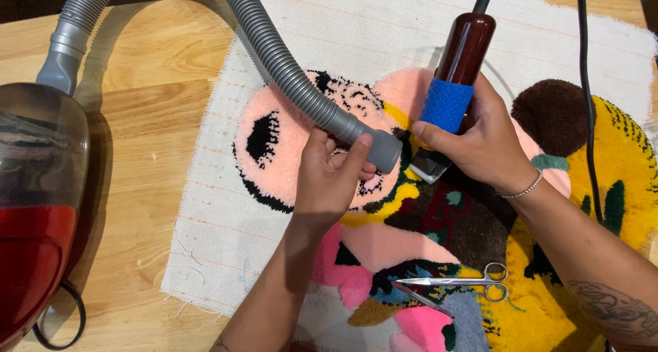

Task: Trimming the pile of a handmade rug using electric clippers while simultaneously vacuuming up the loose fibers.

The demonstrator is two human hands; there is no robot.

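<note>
Left hand: my left hand [332, 180] is wrapped around the nozzle end of the grey ribbed vacuum hose [288, 67]; fingers [358, 154] curled shut over the smooth grey tip, its mouth aimed at the pile just beside the trimmer head.

Right hand: my right hand [483, 143] grips the dark red electric carpet trimmer with a blue rubber grip band [458, 67]; fingers closed round the blue band, thumb on its front. A silver bead bracelet [522, 189] sits at the wrist.

Trimmer head: the pale blade end [430, 165] rests on the pile where pink, yellow and black patches meet, close to the hose tip.

Work piece: a colourful tufted rug on off-white backing cloth [226, 228] lies flat on the pale wooden surface [137, 139], under both hands.

Progress, my reading: tufting looks complete, with colour fields filled. The pink face area [288, 139] appears smooth and even, so I judge it largely sheared. Loose black fluff near its top edge suggests cleaning is unfinished. The yellow and dark brown areas to the right look shaggier; probably not yet trimmed.

Backing: the cloth border is uncut, so edging remains.

Nearby: small silver scissors [473, 281] lie on the rug, untouched, below my right forearm. A red and clear canister vacuum cleaner [38, 208] stands at the left.
</note>
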